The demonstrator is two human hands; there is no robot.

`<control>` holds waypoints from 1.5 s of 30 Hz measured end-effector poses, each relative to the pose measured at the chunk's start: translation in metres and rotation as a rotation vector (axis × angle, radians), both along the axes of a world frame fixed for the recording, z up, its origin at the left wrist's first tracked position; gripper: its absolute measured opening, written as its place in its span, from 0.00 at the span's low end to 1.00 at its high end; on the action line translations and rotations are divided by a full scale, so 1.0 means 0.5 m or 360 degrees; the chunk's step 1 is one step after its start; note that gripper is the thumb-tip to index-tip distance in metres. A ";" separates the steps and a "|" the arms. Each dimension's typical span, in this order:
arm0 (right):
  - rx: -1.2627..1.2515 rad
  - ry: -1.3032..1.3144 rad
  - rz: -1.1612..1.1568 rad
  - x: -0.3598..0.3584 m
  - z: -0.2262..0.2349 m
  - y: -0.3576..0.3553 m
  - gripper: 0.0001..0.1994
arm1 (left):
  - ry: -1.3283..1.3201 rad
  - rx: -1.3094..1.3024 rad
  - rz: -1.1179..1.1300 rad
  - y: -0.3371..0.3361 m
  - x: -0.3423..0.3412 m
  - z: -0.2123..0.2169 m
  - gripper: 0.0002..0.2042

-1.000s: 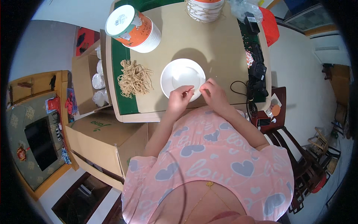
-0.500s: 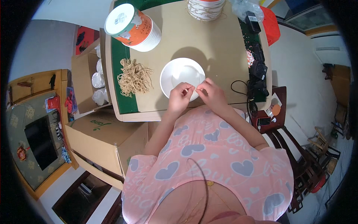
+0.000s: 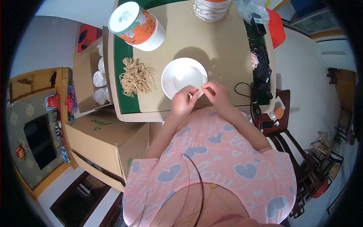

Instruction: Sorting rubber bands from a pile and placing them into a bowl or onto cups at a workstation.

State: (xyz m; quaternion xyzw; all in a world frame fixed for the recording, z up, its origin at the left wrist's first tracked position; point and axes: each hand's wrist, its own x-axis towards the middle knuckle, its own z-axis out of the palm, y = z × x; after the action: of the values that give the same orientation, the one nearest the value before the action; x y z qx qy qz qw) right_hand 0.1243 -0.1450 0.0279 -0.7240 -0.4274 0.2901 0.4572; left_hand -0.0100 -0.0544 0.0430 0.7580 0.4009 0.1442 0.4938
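Note:
A white paper bowl (image 3: 169,72) stands on the tan board in front of me. Over its near right rim, my left hand (image 3: 183,101) and my right hand (image 3: 218,97) meet fingertip to fingertip, both pinched. A thin tan string (image 3: 200,89) seems to run between the fingertips, mostly hidden by them. Left of the bowl lies a loose heap of tan strings (image 3: 136,77). Farther left is a tilted stack of paper bowls (image 3: 151,36), orange and green printed on the outermost. Another stack of bowls (image 3: 211,10), with strings around it, stands at the far edge.
Black power adapters and cables (image 3: 261,72) line the table's right edge. A clear plastic bag (image 3: 247,8) and a red container (image 3: 276,28) are at the far right. Cardboard boxes (image 3: 109,130) stand at the left, one holding wrapped white items. A dark chair (image 3: 298,155) is at right.
My hands have shifted slightly, the right one a little farther right, with fingertips still pinched together near the bowl's rim. The bowl and stacks keep their places; the view has moved slightly.

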 end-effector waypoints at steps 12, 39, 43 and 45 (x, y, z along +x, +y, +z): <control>0.0190 -0.0278 0.0020 0.004 -0.041 -0.032 0.03 | -0.0288 -0.0849 -0.0092 -0.005 -0.013 0.031 0.04; 0.0214 -0.0797 0.0597 0.258 0.013 0.280 0.05 | -0.0508 -0.1019 -0.0001 0.096 -0.036 0.031 0.10; 0.0135 0.0234 0.0560 0.137 0.041 0.194 0.07 | -0.1314 -0.1303 0.0315 0.098 -0.026 0.031 0.13; -0.0057 0.0679 0.0787 0.064 0.049 0.136 0.06 | -0.1388 -0.1362 0.0352 0.100 -0.021 0.033 0.14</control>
State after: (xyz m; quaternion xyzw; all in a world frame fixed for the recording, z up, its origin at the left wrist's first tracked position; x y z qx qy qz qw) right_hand 0.1562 -0.0770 0.0524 -0.5291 -0.4798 0.5449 0.4392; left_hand -0.0205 -0.0044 0.0593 0.3182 0.2607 0.3172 0.8545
